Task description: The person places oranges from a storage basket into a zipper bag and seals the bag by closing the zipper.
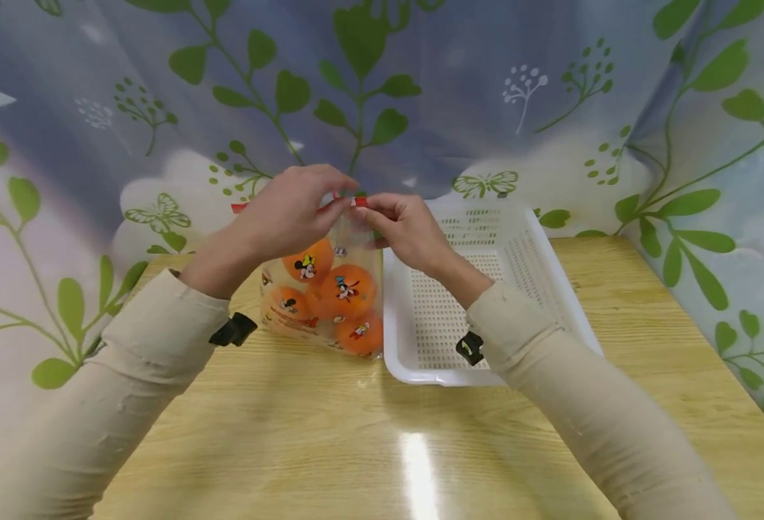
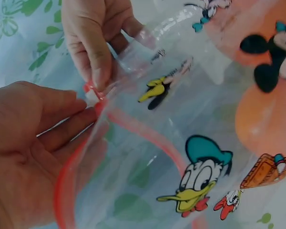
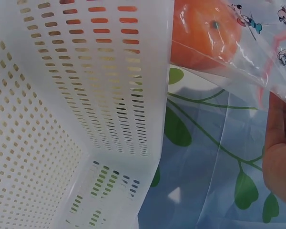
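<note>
A clear zip bag printed with cartoon characters stands on the table, left of a white basket. Several oranges fill its lower part. A red zip strip runs along its mouth, with a small red-and-white slider at one end. My left hand holds the bag's mouth beside the slider, some fingers behind the clear plastic. Thumb and forefinger of my right hand pinch the strip's end at the slider. In the left wrist view the strip's two sides stand apart below the hands.
The white perforated basket stands right beside the bag, under my right forearm; no contents show in it. The wooden table stretches toward me. A leaf-patterned curtain hangs close behind the bag and basket.
</note>
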`<action>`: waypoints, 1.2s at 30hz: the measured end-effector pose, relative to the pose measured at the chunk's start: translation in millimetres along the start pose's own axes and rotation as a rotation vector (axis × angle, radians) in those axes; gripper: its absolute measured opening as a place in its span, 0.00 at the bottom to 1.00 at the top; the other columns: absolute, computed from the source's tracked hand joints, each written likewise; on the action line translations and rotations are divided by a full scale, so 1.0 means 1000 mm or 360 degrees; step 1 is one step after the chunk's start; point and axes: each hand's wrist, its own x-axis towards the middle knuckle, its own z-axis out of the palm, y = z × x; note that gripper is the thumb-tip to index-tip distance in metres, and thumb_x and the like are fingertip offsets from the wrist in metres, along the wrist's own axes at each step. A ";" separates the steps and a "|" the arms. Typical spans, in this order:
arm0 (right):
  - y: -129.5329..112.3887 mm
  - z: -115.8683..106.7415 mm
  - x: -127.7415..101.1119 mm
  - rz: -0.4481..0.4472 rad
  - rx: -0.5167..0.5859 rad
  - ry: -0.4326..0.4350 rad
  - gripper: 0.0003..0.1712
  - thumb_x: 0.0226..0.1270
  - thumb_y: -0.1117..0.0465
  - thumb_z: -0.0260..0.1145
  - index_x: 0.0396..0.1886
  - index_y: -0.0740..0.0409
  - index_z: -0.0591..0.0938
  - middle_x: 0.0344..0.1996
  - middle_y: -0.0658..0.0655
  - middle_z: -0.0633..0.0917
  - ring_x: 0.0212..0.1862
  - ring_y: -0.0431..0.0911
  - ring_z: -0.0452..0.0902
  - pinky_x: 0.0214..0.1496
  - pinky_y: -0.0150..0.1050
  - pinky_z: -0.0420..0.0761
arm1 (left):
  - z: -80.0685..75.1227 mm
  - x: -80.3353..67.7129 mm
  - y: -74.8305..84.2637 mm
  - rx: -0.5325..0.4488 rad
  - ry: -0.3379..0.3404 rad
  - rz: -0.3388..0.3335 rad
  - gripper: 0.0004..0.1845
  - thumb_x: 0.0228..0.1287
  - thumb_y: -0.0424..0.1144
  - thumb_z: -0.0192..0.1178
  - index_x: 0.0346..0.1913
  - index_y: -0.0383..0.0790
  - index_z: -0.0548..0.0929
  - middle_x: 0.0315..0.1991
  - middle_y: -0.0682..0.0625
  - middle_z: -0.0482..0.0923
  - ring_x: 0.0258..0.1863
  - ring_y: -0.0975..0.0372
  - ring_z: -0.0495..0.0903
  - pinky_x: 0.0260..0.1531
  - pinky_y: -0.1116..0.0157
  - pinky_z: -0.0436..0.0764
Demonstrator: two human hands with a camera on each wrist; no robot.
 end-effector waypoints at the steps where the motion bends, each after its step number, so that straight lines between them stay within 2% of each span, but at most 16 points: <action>1: 0.000 0.000 -0.001 -0.0010 -0.0008 -0.0007 0.13 0.68 0.63 0.61 0.47 0.66 0.84 0.39 0.59 0.84 0.39 0.50 0.80 0.37 0.42 0.85 | 0.001 0.001 -0.001 -0.0001 -0.0015 -0.0008 0.14 0.71 0.36 0.53 0.53 0.33 0.82 0.50 0.42 0.80 0.39 0.54 0.80 0.40 0.57 0.79; 5: -0.002 0.001 -0.004 -0.0031 -0.0050 -0.0023 0.13 0.69 0.64 0.61 0.48 0.66 0.84 0.41 0.58 0.84 0.40 0.50 0.81 0.37 0.42 0.85 | 0.002 0.001 -0.002 0.0036 -0.0029 -0.0055 0.13 0.70 0.38 0.56 0.50 0.36 0.85 0.46 0.45 0.83 0.34 0.56 0.81 0.34 0.59 0.79; 9: -0.003 -0.001 -0.008 -0.0048 -0.0108 -0.0069 0.14 0.69 0.63 0.60 0.48 0.65 0.84 0.41 0.58 0.84 0.41 0.49 0.81 0.38 0.41 0.85 | 0.001 -0.001 -0.004 0.0030 -0.0030 -0.0034 0.10 0.67 0.40 0.60 0.44 0.39 0.86 0.40 0.48 0.84 0.40 0.56 0.81 0.39 0.57 0.80; 13: -0.005 -0.003 -0.012 -0.0071 -0.0134 -0.0124 0.13 0.69 0.64 0.60 0.48 0.65 0.84 0.42 0.58 0.84 0.42 0.47 0.81 0.39 0.41 0.85 | 0.000 -0.002 -0.006 -0.0025 -0.0084 0.0009 0.07 0.67 0.39 0.61 0.40 0.40 0.85 0.37 0.50 0.83 0.38 0.57 0.80 0.41 0.57 0.79; 19: -0.009 -0.003 -0.017 -0.0095 -0.0134 -0.0151 0.12 0.69 0.65 0.61 0.46 0.66 0.85 0.41 0.58 0.83 0.41 0.48 0.82 0.39 0.41 0.85 | -0.004 -0.005 -0.009 -0.0003 -0.0198 0.0013 0.07 0.68 0.43 0.59 0.41 0.44 0.83 0.37 0.53 0.82 0.35 0.60 0.79 0.35 0.59 0.78; 24: -0.012 -0.001 -0.019 -0.0085 -0.0153 -0.0123 0.12 0.68 0.64 0.61 0.45 0.66 0.85 0.40 0.58 0.83 0.40 0.47 0.82 0.39 0.40 0.85 | -0.010 -0.008 -0.014 0.0021 -0.0274 0.0019 0.08 0.69 0.44 0.58 0.43 0.45 0.81 0.40 0.53 0.82 0.37 0.60 0.79 0.35 0.58 0.78; 30: -0.012 0.000 -0.021 -0.0088 -0.0158 -0.0103 0.13 0.68 0.63 0.61 0.46 0.65 0.85 0.40 0.57 0.83 0.41 0.47 0.82 0.38 0.40 0.85 | -0.012 -0.016 -0.023 0.0044 -0.0273 0.0024 0.06 0.69 0.42 0.57 0.40 0.44 0.82 0.41 0.51 0.83 0.36 0.58 0.79 0.34 0.57 0.76; 36: -0.010 -0.001 -0.021 -0.0093 -0.0175 -0.0049 0.12 0.69 0.62 0.61 0.46 0.64 0.85 0.39 0.57 0.84 0.40 0.47 0.83 0.37 0.40 0.86 | -0.013 -0.024 -0.031 0.0127 -0.0253 -0.0041 0.06 0.69 0.42 0.58 0.41 0.45 0.82 0.43 0.51 0.83 0.36 0.55 0.79 0.33 0.55 0.76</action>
